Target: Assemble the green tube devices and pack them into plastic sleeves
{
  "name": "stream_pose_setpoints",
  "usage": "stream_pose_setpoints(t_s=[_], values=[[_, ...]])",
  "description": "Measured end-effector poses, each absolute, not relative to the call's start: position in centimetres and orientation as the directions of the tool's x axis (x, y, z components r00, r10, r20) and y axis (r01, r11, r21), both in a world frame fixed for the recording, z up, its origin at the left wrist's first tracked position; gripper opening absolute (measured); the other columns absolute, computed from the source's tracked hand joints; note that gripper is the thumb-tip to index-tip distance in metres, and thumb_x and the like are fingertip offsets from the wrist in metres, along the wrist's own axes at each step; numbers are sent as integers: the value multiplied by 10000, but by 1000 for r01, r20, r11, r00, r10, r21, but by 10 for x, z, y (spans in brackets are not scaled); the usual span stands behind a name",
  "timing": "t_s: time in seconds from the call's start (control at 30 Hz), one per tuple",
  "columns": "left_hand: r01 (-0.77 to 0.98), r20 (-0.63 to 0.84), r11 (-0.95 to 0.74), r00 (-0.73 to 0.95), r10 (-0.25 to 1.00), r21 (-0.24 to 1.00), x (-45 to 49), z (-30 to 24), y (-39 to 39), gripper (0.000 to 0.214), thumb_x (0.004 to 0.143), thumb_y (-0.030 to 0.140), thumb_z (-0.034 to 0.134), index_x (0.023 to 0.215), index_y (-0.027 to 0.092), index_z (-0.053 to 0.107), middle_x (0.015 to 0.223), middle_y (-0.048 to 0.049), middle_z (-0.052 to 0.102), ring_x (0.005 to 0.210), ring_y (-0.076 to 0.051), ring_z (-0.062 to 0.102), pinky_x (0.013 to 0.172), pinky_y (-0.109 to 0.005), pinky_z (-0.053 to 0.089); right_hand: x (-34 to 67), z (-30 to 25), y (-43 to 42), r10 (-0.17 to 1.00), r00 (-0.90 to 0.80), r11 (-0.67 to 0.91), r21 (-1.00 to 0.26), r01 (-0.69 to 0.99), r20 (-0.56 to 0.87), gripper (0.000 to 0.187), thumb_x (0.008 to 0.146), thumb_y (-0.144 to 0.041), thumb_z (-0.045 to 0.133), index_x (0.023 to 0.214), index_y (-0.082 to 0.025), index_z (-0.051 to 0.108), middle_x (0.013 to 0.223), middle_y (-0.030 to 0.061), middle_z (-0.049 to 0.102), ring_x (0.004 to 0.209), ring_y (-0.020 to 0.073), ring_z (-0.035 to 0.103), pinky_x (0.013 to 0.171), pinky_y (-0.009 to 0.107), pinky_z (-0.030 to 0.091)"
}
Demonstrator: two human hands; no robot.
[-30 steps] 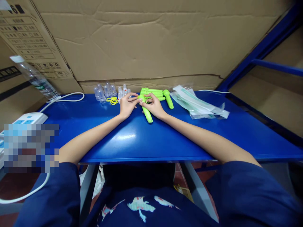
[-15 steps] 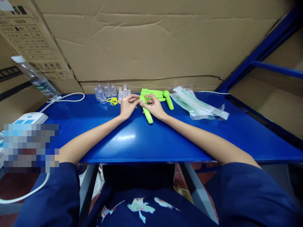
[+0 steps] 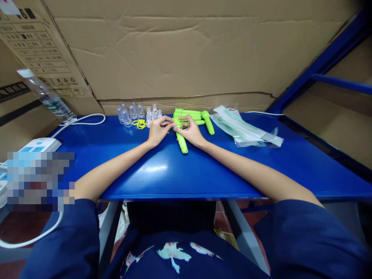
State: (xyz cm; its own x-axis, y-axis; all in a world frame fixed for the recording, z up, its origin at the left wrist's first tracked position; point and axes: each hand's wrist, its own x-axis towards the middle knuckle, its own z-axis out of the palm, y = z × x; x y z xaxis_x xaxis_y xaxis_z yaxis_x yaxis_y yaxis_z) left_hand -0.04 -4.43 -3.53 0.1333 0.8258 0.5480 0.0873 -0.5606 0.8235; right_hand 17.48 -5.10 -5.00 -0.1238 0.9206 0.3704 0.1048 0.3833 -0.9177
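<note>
Both my hands meet over a lime-green plastic tube with an angled head [image 3: 182, 143], shaped like an angle-head flashlight body. My right hand [image 3: 192, 132] is closed around its upper part, thumb and fingers at the head. From there the tube slants down toward me, its lower end showing just above the table. My left hand [image 3: 158, 131] touches the head end from the left, thumb and fingertips pinched together. Whatever small thing those fingertips hold is hidden. Behind my hands lie several more green tubes [image 3: 190, 113], and one with its round head up [image 3: 208, 123] lies to the right.
Clear plastic caps [image 3: 126, 118], small white-and-clear pieces [image 3: 154, 113] and yellow rings [image 3: 140, 124] sit left of my hands. Plastic-bagged strips [image 3: 244, 128] lie right. A power strip [image 3: 37, 145] and water bottle [image 3: 48, 99] stand left on the blue table [image 3: 151, 174]; cardboard [image 3: 174, 50] rises behind.
The lower end of the green tube has swung slightly toward upright. Both hands keep nearly the same hold, and the whole view has shifted a little.
</note>
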Motion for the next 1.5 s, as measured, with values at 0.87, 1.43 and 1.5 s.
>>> stream_pose_setpoints(t_s=[0.87, 1.43, 1.5], values=[[144, 620, -647, 195, 760, 748, -5, -39, -34, 502, 789, 564, 851, 1045, 191, 635, 955, -51, 746, 783, -134, 687, 587, -207, 441, 172, -50, -50, 949, -178, 262, -965, -17, 261, 814, 519, -563, 968, 1065, -263, 445, 1007, 12, 709, 547, 155, 678, 514, 366, 655], [101, 614, -634, 174, 770, 767, -3, -36, -36, 519, 751, 601, 860, 962, 195, 615, 992, -73, 757, 817, -155, 722, 543, -206, 398, 173, -47, -56, 927, -213, 321, -947, 26, 309, 775, 624, -650, 920, 1020, -292, 359, 907, -13, 672, 583, 177, 696, 516, 365, 643], [91, 609, -629, 180, 773, 772, -2, -36, -35, 533, 740, 606, 866, 962, 196, 608, 985, -71, 750, 806, -153, 718, 539, -203, 399, 174, -46, -58, 926, -211, 326, -945, 24, 314, 775, 626, -661, 915, 1036, -292, 370, 905, -17, 672, 560, 165, 681, 518, 368, 644]])
